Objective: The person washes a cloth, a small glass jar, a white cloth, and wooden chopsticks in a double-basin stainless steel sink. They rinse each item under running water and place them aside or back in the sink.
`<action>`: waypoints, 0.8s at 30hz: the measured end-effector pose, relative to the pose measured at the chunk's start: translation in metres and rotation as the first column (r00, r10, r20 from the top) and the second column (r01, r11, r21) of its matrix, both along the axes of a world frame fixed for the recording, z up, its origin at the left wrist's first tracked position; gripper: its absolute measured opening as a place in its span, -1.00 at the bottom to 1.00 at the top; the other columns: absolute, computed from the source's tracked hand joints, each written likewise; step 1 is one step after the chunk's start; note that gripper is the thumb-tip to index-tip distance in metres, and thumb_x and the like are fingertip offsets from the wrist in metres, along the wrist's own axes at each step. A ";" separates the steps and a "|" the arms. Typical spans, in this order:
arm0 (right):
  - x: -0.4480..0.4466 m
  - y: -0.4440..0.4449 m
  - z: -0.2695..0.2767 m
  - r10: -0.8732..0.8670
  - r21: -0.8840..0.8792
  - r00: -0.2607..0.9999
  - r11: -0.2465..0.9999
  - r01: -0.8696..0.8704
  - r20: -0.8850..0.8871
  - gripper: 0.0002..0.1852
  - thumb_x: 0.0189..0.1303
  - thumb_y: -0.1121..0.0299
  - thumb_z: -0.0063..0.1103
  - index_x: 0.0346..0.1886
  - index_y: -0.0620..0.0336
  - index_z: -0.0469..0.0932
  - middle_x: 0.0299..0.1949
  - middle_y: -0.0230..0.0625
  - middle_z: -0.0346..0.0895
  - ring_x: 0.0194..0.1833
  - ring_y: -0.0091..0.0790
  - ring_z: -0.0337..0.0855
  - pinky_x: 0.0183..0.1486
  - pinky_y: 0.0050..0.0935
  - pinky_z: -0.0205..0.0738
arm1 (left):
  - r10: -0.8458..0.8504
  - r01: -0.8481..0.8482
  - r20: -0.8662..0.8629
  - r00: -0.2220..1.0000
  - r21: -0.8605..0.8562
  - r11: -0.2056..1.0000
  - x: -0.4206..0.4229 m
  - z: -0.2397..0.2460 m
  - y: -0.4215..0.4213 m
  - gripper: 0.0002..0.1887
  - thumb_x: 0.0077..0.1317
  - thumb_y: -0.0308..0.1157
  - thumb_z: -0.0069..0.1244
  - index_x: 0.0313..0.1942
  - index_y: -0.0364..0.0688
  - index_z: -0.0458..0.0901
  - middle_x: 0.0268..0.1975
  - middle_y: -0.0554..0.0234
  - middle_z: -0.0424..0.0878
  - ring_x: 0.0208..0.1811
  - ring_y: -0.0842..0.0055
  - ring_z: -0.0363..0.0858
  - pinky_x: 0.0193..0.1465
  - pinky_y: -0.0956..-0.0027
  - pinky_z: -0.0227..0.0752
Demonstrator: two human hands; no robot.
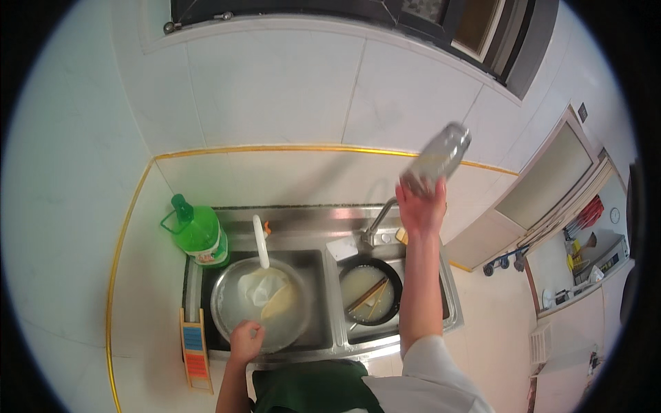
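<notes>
My right hand (422, 209) is raised in front of the wall, gripping one end of a clear container (439, 155), blurred and tilted up to the right. By the near rim of a large round basin (219, 315) my left hand (247, 340) has its fingers curled; whether they pinch the rim, I cannot tell. Cloudy water fills the basin, with a white piece (255, 289) and a yellowish piece (279, 302) in it. A black pan (396, 289) in the right sink bowl holds cloudy water and several chopsticks (367, 295).
A white faucet (260, 240) reaches over the basin; a metal faucet (379, 219) rises behind the pan. A large green bottle (204, 235) stands at the sink's left back corner. A wooden-framed washboard (195, 351) lies at the left front edge. A white square item (342, 249) rests behind the pan.
</notes>
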State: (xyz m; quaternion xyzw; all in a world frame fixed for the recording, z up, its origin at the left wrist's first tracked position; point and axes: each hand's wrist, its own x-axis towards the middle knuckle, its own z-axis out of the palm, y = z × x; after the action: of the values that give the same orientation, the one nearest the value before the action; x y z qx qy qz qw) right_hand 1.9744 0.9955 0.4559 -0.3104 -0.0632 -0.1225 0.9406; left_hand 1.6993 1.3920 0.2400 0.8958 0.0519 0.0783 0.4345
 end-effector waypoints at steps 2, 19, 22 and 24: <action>0.040 0.034 0.076 0.031 -0.133 0.988 0.991 -0.011 0.151 -0.65 0.38 0.11 0.18 0.12 0.03 0.50 0.06 -0.35 0.54 0.18 -0.19 0.54 0.18 -0.07 0.41 | 0.020 -0.020 -0.041 0.999 0.002 1.000 -0.005 -0.002 0.000 -0.83 0.21 -0.33 0.20 -0.38 -0.25 0.65 -0.29 0.00 0.69 -0.19 0.07 0.67 -0.11 0.13 0.52; 0.214 0.173 0.318 -0.378 -0.908 0.831 -0.075 0.411 0.408 -0.04 -0.24 -0.22 0.58 0.09 0.44 0.60 0.07 -0.05 0.66 0.13 -0.16 0.65 0.23 -0.31 0.45 | 0.214 -0.229 -0.247 0.945 -0.034 0.973 -0.019 -0.033 0.028 -0.75 0.23 -0.17 0.19 -0.26 -0.17 0.71 -0.23 0.08 0.72 -0.12 0.14 0.69 -0.05 0.14 0.51; 0.225 0.172 0.320 -0.383 -0.886 0.801 -0.138 0.443 0.460 0.02 -0.27 -0.29 0.58 0.11 0.45 0.58 0.08 -0.01 0.66 0.14 -0.12 0.65 0.24 -0.28 0.44 | 0.168 -0.174 -0.289 0.942 0.004 0.985 -0.006 -0.038 0.030 -0.69 0.24 -0.12 0.15 -0.19 -0.17 0.72 -0.18 0.03 0.73 -0.05 0.11 0.69 0.03 0.12 0.51; 0.222 0.175 0.316 -0.439 -0.842 0.718 -0.275 0.464 0.539 0.07 -0.30 -0.34 0.58 0.12 0.46 0.58 0.07 0.01 0.66 0.13 -0.10 0.66 0.24 -0.27 0.44 | 0.181 -0.185 -0.356 0.917 0.023 0.983 0.004 -0.045 0.030 -0.65 0.25 -0.09 0.12 -0.14 -0.17 0.73 -0.13 -0.01 0.74 0.00 0.09 0.68 0.09 0.11 0.50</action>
State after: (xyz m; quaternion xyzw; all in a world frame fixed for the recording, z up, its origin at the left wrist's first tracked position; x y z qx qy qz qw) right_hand 2.1965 1.1700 0.7716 -0.8725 -0.0161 -0.3846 0.3008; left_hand 1.7037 1.4216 0.1948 0.8839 0.2136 -0.0454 0.4137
